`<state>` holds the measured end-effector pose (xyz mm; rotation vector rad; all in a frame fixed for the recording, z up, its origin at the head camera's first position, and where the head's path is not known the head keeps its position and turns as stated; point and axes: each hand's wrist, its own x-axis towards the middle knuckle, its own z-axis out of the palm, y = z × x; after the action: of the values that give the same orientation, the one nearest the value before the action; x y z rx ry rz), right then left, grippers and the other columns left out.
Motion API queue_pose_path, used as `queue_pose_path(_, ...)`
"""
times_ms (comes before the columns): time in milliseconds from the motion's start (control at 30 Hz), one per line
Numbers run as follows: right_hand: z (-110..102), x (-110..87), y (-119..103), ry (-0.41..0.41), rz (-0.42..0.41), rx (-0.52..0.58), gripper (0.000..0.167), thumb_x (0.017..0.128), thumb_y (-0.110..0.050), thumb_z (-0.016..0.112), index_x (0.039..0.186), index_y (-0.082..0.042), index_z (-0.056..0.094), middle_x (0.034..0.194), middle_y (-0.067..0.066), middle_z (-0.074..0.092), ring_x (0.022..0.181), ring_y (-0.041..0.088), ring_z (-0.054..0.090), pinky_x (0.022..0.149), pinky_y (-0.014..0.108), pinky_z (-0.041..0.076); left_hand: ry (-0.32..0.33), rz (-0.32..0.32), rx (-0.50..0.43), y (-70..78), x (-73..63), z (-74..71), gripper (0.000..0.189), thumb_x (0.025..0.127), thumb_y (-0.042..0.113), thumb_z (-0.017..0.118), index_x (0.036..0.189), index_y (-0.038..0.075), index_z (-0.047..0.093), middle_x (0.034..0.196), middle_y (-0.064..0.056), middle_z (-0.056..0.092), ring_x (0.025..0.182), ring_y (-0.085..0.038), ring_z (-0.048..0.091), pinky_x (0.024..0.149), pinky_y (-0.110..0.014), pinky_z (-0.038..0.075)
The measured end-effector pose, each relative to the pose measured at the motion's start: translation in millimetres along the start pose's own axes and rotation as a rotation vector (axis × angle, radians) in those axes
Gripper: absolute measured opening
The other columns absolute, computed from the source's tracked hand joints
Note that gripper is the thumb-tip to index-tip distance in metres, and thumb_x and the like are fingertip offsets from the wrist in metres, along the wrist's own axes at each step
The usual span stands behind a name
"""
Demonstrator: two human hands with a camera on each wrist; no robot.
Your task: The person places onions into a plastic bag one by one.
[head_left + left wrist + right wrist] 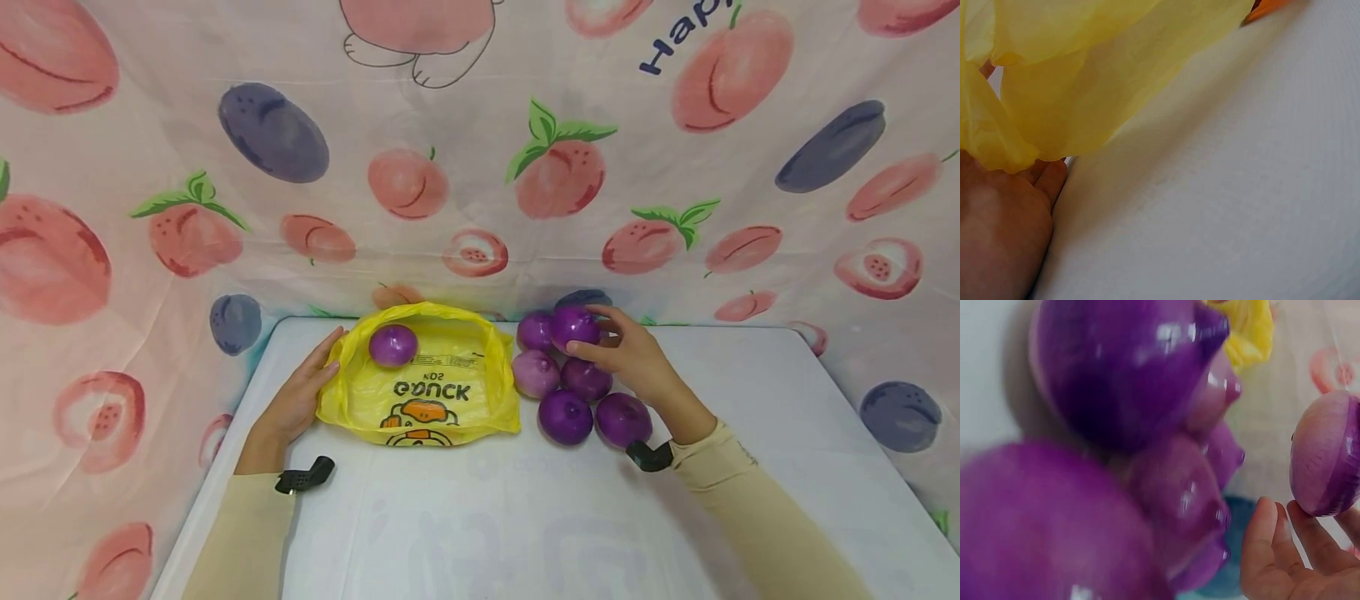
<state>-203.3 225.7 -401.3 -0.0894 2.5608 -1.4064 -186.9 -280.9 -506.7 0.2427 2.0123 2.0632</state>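
A yellow plastic bag (pixel 495 417) with a duck print lies with its mouth spread on the table. One purple onion (pixel 393 346) is inside it, at the upper left. My left hand (pixel 296 396) rests against the bag's left side, fingers extended; in the left wrist view yellow plastic (pixel 1079 94) covers part of that hand (pixel 1004 225). Between thumb and fingertips my right hand (pixel 633 350) holds another shiny purple onion (pixel 575 327), above the group right of the bag. The right wrist view shows this held onion (pixel 1322 456) at the fingertips.
Several more purple onions (pixel 566 417) sit close together against the bag's right side. The white table (pixel 465 525) meets a fruit-printed cloth (pixel 450 125) at the back and sides. Each wrist wears a black device, one at the left cuff (pixel 303 477).
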Motion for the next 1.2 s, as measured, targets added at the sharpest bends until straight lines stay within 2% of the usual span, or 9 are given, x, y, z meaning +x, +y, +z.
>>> queue_pose_path(133, 14.4, 0.7, -7.8, -0.015, 0.003, 0.003, 0.090, 0.082, -0.058, 0.080, 0.156, -0.028, 0.038, 0.152, 0.010, 0.049, 0.132, 0.034, 0.053, 0.101, 0.051, 0.054, 0.004, -0.004, 0.008, -0.4, -0.2, -0.3, 0.061, 0.110, 0.034, 0.046, 0.164, 0.035, 0.019, 0.173, 0.000, 0.010, 0.157, -0.019, 0.015, 0.107, -0.006, 0.034)
queue_pose_path(400, 39.5, 6.3, -21.7, -0.020, -0.052, 0.008, 0.086, 0.078, -0.058, 0.083, 0.150, -0.032, 0.046, 0.138, 0.006, 0.060, 0.119, 0.031, 0.062, 0.089, 0.040, 0.058, 0.002, -0.004, 0.004, -0.4, -0.5, 0.3, 0.060, 0.110, 0.034, 0.045, 0.164, 0.036, 0.019, 0.174, 0.000, 0.010, 0.156, -0.017, 0.017, 0.107, -0.007, 0.035)
queue_pose_path(533, 49.6, 6.8, -28.3, -0.033, -0.073, 0.022, 0.085, 0.077, -0.056, 0.085, 0.149, -0.030, 0.048, 0.137, 0.006, 0.062, 0.120, 0.030, 0.062, 0.091, 0.042, 0.059, 0.002, -0.003, 0.000, -0.4, -0.3, 0.3, 0.060, 0.110, 0.034, 0.045, 0.164, 0.036, 0.020, 0.173, 0.000, 0.010, 0.155, -0.017, 0.017, 0.107, -0.007, 0.035)
queue_pose_path(800, 71.1, 6.7, -40.7, -0.060, -0.062, 0.055, 0.082, 0.076, -0.055, 0.086, 0.146, -0.033, 0.050, 0.142, 0.003, 0.058, 0.127, 0.029, 0.060, 0.099, 0.048, 0.056, 0.004, 0.000, 0.012, -1.8, 0.4, -0.2, 0.060, 0.110, 0.034, 0.045, 0.164, 0.036, 0.019, 0.174, 0.000, 0.009, 0.157, -0.019, 0.014, 0.107, -0.006, 0.034)
queue_pose_path(967, 85.4, 7.9, -47.3, -0.081, -0.057, 0.073, 0.083, 0.075, -0.056, 0.087, 0.146, -0.035, 0.051, 0.142, 0.001, 0.057, 0.127, 0.029, 0.059, 0.095, 0.045, 0.058, 0.004, 0.003, -0.002, -3.7, 1.4, -0.5, 0.060, 0.109, 0.036, 0.046, 0.163, 0.037, 0.021, 0.173, 0.001, 0.011, 0.156, -0.018, 0.017, 0.107, -0.007, 0.036)
queue_pose_path(1200, 104.1, 10.5, -55.4, -0.109, -0.077, 0.126, 0.085, 0.074, -0.055, 0.088, 0.148, -0.034, 0.051, 0.132, 0.001, 0.061, 0.118, 0.030, 0.061, 0.089, 0.046, 0.060, -0.005, 0.014, -0.003, -4.3, 1.9, -1.5, 0.060, 0.109, 0.036, 0.046, 0.163, 0.037, 0.021, 0.173, 0.001, 0.010, 0.155, -0.016, 0.018, 0.107, -0.007, 0.035)
